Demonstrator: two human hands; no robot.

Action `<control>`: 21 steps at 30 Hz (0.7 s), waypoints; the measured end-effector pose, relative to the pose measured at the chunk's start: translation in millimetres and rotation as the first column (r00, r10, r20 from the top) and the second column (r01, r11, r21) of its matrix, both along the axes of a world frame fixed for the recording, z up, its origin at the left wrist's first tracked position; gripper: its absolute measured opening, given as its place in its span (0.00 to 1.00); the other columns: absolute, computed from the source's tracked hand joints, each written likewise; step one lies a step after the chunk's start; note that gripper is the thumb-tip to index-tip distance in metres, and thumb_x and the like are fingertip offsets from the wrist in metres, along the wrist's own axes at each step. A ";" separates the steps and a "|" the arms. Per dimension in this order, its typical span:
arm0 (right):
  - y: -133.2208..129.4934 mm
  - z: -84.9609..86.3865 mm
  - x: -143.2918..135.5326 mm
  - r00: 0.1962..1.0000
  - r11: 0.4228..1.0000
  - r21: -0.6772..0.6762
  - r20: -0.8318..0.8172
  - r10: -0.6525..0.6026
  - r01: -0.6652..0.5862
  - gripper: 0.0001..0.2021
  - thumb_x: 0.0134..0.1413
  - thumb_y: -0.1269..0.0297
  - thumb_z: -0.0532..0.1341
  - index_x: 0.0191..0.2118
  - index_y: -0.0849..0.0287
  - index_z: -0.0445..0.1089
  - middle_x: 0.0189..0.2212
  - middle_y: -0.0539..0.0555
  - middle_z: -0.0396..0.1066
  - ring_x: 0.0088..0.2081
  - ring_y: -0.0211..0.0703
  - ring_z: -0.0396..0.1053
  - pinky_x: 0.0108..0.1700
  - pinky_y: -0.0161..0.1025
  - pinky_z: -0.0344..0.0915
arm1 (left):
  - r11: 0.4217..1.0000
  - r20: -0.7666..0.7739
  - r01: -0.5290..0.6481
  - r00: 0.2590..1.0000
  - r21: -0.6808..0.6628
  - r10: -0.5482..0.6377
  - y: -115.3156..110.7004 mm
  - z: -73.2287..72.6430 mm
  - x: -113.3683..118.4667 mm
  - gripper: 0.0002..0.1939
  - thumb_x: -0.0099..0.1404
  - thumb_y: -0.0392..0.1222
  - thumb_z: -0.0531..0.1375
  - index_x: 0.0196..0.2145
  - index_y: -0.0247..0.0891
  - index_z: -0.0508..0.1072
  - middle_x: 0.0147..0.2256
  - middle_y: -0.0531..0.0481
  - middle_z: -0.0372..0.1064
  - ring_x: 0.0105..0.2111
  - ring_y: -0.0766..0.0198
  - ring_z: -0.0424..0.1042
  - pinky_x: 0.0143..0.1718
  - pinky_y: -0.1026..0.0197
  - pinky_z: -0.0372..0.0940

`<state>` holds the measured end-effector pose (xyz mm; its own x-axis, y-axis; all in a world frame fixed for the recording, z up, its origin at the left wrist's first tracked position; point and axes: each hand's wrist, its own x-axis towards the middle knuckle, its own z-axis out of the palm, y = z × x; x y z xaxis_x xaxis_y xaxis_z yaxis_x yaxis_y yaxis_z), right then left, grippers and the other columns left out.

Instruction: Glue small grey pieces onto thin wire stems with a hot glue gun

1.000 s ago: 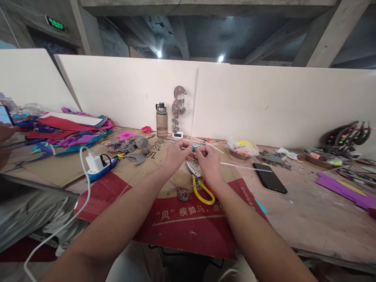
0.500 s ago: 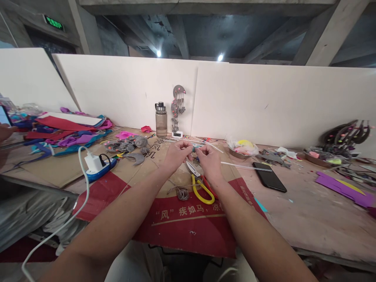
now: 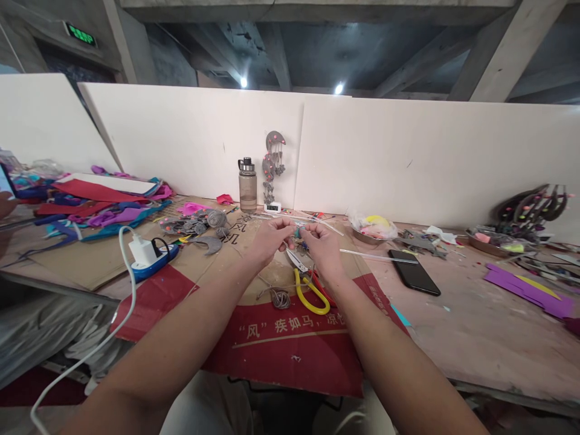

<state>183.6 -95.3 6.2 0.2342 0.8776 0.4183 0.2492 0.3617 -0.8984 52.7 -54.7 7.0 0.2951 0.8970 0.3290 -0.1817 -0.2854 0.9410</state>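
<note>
Over the cardboard, my left hand [image 3: 270,241] and my right hand [image 3: 322,246] meet fingertip to fingertip. Between them they pinch a small teal piece [image 3: 298,232], mostly covered by the fingers, so its kind is hard to make out. Just below the hands lie scissors with yellow handles [image 3: 312,301], blades pointing away from me. A red-handled tool [image 3: 324,289] is partly hidden behind them and my right wrist. To the left of the handles rests a coil of grey cord [image 3: 280,298].
A black phone [image 3: 414,273] lies at right, a clear stick [image 3: 376,256] reaching over it. Behind stand a water bottle [image 3: 248,186] and a small clock [image 3: 272,208]. Leftward are a blue power strip [image 3: 154,263], felt scraps [image 3: 102,192] and grey felt pieces [image 3: 193,223].
My fingers have shifted slightly around the teal piece, still pinching it. The whole view has moved a little; the things on the table stay in place.
</note>
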 end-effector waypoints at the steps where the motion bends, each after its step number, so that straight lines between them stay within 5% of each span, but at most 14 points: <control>1: 0.2 -0.1 0.0 1.000 1.000 -0.011 -0.022 0.006 -0.007 0.12 0.44 0.54 0.60 0.29 0.59 0.68 0.18 0.44 0.56 0.21 0.33 0.50 0.25 0.33 0.49 | 0.999 0.006 0.014 1.000 -0.029 -0.014 0.8 -0.1 -0.3 0.09 0.52 0.43 0.63 0.27 0.35 0.69 0.18 0.57 0.62 0.16 0.73 0.64 0.15 0.69 0.47; 11: 8.0 -5.8 2.6 0.945 0.987 -0.106 -0.315 0.084 -0.123 0.13 0.37 0.54 0.63 0.23 0.57 0.61 0.14 0.40 0.53 0.17 0.29 0.44 0.20 0.33 0.41 | 0.947 0.086 0.168 0.985 -0.274 -0.150 2.4 6.6 -5.3 0.12 0.54 0.46 0.60 0.31 0.33 0.73 0.28 0.49 0.70 0.17 0.73 0.65 0.15 0.68 0.47; 16: 8.2 -9.4 6.0 0.937 0.981 -0.120 -0.332 0.105 -0.152 0.12 0.39 0.56 0.63 0.23 0.57 0.60 0.13 0.40 0.50 0.17 0.29 0.41 0.19 0.32 0.38 | 0.952 0.059 0.115 0.993 -0.285 -0.103 8.6 1.7 -6.2 0.15 0.56 0.50 0.59 0.32 0.33 0.74 0.29 0.48 0.71 0.21 0.72 0.67 0.18 0.68 0.53; 21: 5.2 -7.6 7.1 0.934 0.984 -0.117 -0.347 0.083 -0.131 0.12 0.38 0.56 0.62 0.22 0.57 0.60 0.13 0.40 0.49 0.17 0.29 0.41 0.19 0.32 0.39 | 0.976 0.010 -0.053 0.998 -0.213 0.057 22.8 -8.2 -14.2 0.08 0.54 0.42 0.57 0.24 0.34 0.70 0.26 0.49 0.70 0.20 0.73 0.63 0.20 0.68 0.53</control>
